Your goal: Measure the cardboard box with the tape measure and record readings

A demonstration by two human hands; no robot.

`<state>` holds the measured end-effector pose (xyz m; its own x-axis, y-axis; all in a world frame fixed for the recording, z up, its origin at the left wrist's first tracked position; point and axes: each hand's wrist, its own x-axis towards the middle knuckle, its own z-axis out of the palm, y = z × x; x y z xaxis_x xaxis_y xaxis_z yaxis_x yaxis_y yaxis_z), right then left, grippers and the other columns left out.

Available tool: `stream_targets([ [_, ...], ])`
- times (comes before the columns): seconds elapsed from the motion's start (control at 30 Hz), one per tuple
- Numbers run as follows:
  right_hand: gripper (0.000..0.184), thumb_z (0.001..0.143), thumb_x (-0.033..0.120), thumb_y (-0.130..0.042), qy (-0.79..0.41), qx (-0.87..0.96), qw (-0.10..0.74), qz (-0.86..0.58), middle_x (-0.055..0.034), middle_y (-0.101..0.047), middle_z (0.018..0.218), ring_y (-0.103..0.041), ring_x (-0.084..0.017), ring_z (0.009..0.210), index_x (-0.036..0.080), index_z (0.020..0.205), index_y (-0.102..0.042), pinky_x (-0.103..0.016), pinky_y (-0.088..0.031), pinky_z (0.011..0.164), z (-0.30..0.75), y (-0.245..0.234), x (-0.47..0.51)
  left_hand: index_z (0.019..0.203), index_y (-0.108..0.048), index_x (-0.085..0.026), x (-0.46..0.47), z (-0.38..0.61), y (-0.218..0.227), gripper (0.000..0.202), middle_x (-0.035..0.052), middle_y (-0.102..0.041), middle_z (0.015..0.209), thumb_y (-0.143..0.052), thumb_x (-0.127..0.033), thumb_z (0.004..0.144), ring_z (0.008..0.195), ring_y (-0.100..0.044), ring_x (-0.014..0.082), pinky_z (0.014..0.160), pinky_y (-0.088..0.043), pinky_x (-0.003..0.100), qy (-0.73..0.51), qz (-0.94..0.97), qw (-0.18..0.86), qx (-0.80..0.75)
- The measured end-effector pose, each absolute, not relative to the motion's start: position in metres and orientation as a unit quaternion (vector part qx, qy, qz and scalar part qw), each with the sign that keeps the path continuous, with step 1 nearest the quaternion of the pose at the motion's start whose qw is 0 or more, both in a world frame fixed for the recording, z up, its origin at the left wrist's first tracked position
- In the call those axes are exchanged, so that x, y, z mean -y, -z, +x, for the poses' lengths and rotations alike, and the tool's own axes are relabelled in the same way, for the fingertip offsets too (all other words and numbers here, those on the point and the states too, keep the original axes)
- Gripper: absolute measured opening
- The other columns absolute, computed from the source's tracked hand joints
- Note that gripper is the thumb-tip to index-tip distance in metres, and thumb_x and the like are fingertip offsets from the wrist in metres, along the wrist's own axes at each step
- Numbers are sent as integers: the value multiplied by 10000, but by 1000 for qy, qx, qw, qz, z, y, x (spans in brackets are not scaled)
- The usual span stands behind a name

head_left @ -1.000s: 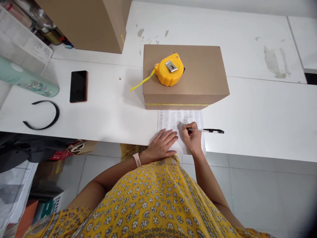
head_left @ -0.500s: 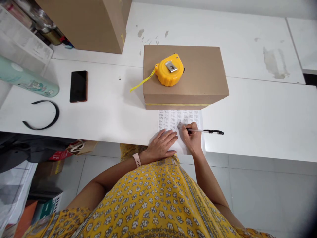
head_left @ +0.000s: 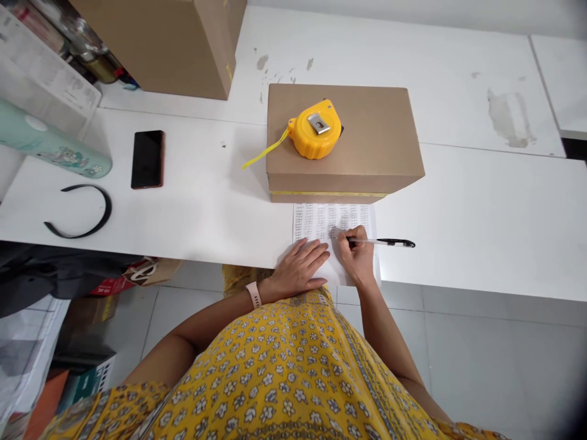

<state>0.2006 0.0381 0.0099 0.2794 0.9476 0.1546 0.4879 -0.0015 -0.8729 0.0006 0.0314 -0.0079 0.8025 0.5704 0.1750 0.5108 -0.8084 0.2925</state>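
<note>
My right hand [head_left: 356, 255] grips a pen [head_left: 389, 242] with a black end and clear barrel, its tip hidden by my fingers over the paper. That white sheet of paper [head_left: 308, 219] carries several columns of small handwriting and lies at the table's front edge. Flat across its lower left part rests my left hand [head_left: 300, 267], fingers stretched out and holding nothing. Just beyond the sheet stands a closed cardboard box [head_left: 367, 131], which may cover the sheet's far end. On top of the box sits a yellow tape measure [head_left: 316, 129] with a yellow strap hanging to the left.
A black phone [head_left: 147, 159], a black headband [head_left: 107, 211] and a mint-green bottle [head_left: 55, 146] lie on the white table [head_left: 486, 226] at left. A larger cardboard box [head_left: 160, 49] stands at the back left. Bags and boxes crowd the floor below left.
The camera view has shifted very slightly. Both hands, the pen and the sheet stay almost where they were.
</note>
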Motion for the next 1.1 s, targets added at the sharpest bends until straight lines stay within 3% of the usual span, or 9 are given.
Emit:
stream_targets([
  [0.63,236,913,314,-621,-244,533,455,-670,66,-463,609,-433,-119,522,248,749,-464,-278,-363,535,198,-11,-38,1485,-513,-106,-31,0,8,682,145,-538,1569,-390,-620,1053,1506,-425,272,1286,-278,487,-142,941,119,-284],
  [0.9,262,909,441,-669,-163,376,572,-711,38,-530,728,-513,-129,618,234,842,-523,-284,-428,601,224,-12,-32,1478,-530,-134,-32,0,6,669,129,-539,1572,-389,-629,1051,1510,-425,273,1283,-283,492,-128,940,128,-289],
  [1.0,278,868,441,-713,-193,345,596,-699,45,-565,718,-540,-123,573,232,870,-530,-287,-450,587,237,-16,-31,1472,-534,-135,-32,0,4,656,120,-542,1570,-389,-620,1055,1510,-425,268,1292,-265,485,-126,940,126,-291],
  [1.1,311,843,460,-727,-285,355,568,-686,53,-575,618,-527,-130,517,237,809,-514,-286,-434,536,232,-17,-29,1474,-528,-121,-32,0,2,647,123,-542,1569,-404,-600,1057,1512,-419,265,1299,-252,480,-122,940,127,-293],
])
